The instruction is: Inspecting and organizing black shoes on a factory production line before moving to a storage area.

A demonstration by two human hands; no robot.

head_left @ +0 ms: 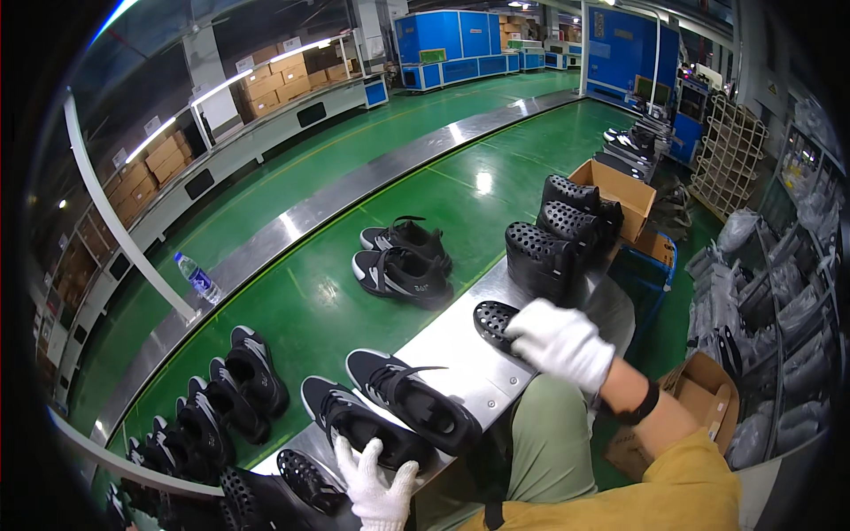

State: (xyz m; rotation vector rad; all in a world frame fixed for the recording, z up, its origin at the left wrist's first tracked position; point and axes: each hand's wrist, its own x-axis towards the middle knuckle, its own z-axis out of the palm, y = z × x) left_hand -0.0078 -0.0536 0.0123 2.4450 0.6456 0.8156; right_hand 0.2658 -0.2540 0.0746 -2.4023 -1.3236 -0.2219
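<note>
Left hand (381, 487): my fingers are spread apart at the near shoe (335, 405);
Right hand (565, 343): blurred, my fingers bent at the holed piece (489, 321); whether they grip it, I can't tell;
Bench (441, 338): carries near shoe, far shoe (403, 387) beside it, and holed piece

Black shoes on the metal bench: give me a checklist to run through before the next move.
1. Left-hand shoe upright on the metal bench: ok.
2. Left hand at that shoe: ok, fingers by its opening.
3. Right-hand shoe strap tucked in: not ok, sticks out sideways.
4. Right hand at the perforated black piece: ok.
5. Grip on that piece firm: cannot tell, fingers blurred.
</note>
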